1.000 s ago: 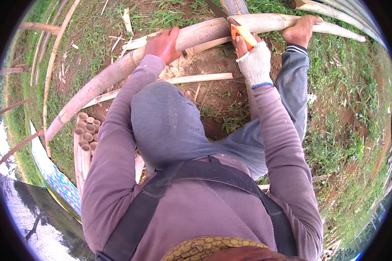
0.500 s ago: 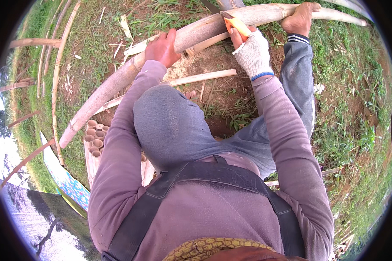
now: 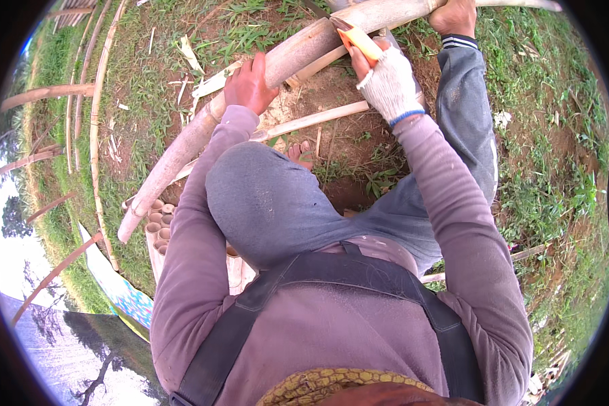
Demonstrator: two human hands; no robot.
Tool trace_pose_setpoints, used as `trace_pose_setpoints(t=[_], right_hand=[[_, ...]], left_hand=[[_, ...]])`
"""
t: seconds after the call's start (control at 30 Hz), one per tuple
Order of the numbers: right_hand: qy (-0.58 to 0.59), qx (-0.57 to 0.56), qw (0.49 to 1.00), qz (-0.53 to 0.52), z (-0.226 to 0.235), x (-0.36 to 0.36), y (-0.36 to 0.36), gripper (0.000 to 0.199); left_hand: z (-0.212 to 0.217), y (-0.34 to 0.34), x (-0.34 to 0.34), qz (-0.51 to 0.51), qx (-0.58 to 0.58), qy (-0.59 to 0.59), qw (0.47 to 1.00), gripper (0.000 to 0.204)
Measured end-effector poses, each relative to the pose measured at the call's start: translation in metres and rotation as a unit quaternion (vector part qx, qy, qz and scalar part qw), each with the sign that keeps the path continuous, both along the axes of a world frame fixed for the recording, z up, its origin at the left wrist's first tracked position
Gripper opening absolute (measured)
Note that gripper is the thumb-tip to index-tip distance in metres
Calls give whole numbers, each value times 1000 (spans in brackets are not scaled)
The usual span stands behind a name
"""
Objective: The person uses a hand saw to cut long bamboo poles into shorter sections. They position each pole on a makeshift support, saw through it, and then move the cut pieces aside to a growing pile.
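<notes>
A long pale bamboo pole (image 3: pixel 298 55) slants across the top of the view, from lower left to upper right. My bare left hand (image 3: pixel 249 84) is wrapped over it left of the middle. In my right hand (image 3: pixel 390 81), which wears a white knitted glove, is the orange handle of a handsaw (image 3: pixel 362 43). Its dark blade sits across the pole, at a cut line right of my left hand. Part of the blade shows beyond the pole; the rest is hidden. My bare right foot (image 3: pixel 451 17) presses on the pole farther right.
Split bamboo strips (image 3: pixel 311 120) and sawdust lie under the pole. Several short bamboo tubes (image 3: pixel 161 227) stand left of my left forearm. Long poles (image 3: pixel 96 122) of a fence run along the left. Grass and bare soil surround me.
The whole view has shifted slightly, with the pole's left end appearing farther right and lower. Both hands keep their hold, and the blade is still at the cut line.
</notes>
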State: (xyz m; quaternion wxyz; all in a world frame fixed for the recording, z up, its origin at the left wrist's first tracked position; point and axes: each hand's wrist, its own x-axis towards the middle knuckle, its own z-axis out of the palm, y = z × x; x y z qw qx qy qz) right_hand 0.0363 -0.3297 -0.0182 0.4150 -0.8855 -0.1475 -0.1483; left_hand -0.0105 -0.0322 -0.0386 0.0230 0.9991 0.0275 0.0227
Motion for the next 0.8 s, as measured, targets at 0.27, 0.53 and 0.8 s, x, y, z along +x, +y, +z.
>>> trace_pose_setpoints(t=[0.27, 0.53, 0.8], right_hand=[[136, 87, 987, 12, 30, -154, -98, 16], [-49, -103, 994, 1, -16, -15, -9, 41], [49, 34, 998, 27, 37, -145, -85, 23]], left_hand=[[-5, 7, -10, 30, -41, 24, 998, 89], [0, 0, 11, 16, -45, 58, 997, 87], [-7, 11, -4, 32, -45, 41, 998, 91]])
